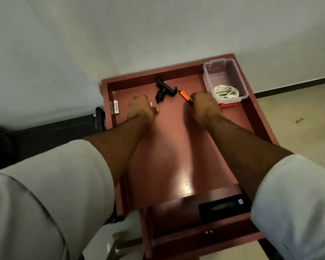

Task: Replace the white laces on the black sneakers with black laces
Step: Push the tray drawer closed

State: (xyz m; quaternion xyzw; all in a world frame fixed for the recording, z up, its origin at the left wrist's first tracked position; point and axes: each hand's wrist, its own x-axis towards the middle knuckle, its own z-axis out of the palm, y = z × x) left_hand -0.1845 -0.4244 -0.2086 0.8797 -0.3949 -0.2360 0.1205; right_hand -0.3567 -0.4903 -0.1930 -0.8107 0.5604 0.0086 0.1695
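Over the far half of the reddish table (176, 156), both of the person's hands reach forward with their backs toward the camera. The left hand (142, 109) is curled into a loose fist, and a small pale bit shows at its fingertips, too small to make out; whether the fingers pinch anything cannot be told. The right hand (204, 107) is likewise curled, knuckles up, and what its fingers do underneath is hidden, so its grip cannot be told either. The two hands are apart, with bare table between them.

Just beyond the right hand lies an orange and black pen (185, 97), its near end touching or slipping behind the knuckles. Near the middle of the far edge sits a black phone clamp (164, 91). At the far right corner stands a clear plastic box (225, 79), and a bundle of white laces (226, 91) lies in its near end. An orange strip (228, 105) shows under the box's near wall. By the left edge lies a white battery (116, 107). On the near right part of the table rests a black flat box (223, 204), blurred. Light sleeves (45, 194) cover both upper arms. No sneakers or black laces show.
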